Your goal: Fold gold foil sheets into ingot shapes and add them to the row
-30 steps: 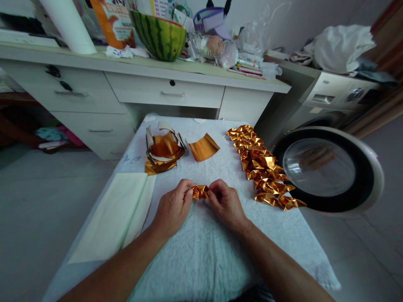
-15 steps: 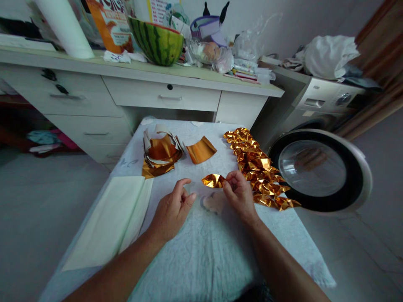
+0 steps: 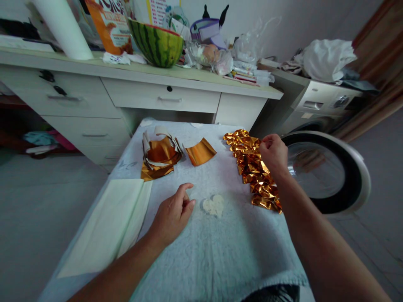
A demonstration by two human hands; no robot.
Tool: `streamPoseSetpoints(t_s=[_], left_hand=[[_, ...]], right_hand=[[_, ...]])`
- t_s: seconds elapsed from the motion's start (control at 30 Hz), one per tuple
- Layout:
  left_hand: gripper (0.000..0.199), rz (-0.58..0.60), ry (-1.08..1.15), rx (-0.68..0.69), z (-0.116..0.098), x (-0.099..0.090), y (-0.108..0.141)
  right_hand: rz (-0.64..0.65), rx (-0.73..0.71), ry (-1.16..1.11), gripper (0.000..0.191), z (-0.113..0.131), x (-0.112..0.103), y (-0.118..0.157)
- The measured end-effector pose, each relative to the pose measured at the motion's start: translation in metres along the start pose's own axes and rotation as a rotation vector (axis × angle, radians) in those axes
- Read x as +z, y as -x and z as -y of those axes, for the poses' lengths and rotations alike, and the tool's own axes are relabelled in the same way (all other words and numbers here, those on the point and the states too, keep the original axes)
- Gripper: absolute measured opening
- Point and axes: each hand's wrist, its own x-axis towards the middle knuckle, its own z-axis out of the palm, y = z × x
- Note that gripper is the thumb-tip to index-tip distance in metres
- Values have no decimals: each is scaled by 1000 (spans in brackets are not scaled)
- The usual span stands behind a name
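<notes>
My left hand (image 3: 174, 213) hovers over the middle of the cloth-covered table, thumb and forefinger apart, holding nothing. At the right edge, my right hand (image 3: 273, 152) has its fingers closed beside rows of folded gold foil pieces (image 3: 252, 167); what they pinch, if anything, is hidden. A single curved gold sheet (image 3: 200, 152) lies toward the back. Left of it is a loose stack of gold sheets with pale backs (image 3: 162, 151). White folded paper (image 3: 103, 226) lies at the left.
Behind the table (image 3: 233, 226) stands a white desk (image 3: 163, 94) with a cut watermelon (image 3: 155, 44), a paper roll (image 3: 67, 31) and plastic bags on top. The round open door of a washing machine (image 3: 352, 172) stands close beside the table's right edge.
My right hand has moved right and away from me, from the middle to the foil rows. The folded gold piece it held is no longer visible in the middle. My left hand has barely moved.
</notes>
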Motion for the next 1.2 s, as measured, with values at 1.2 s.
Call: streamPoseSetpoints(t_s=[1.2], left_hand=[[25,43,-54,4,2,-1,-2]], right_hand=[[331,-153,-57,18,57,110,59]])
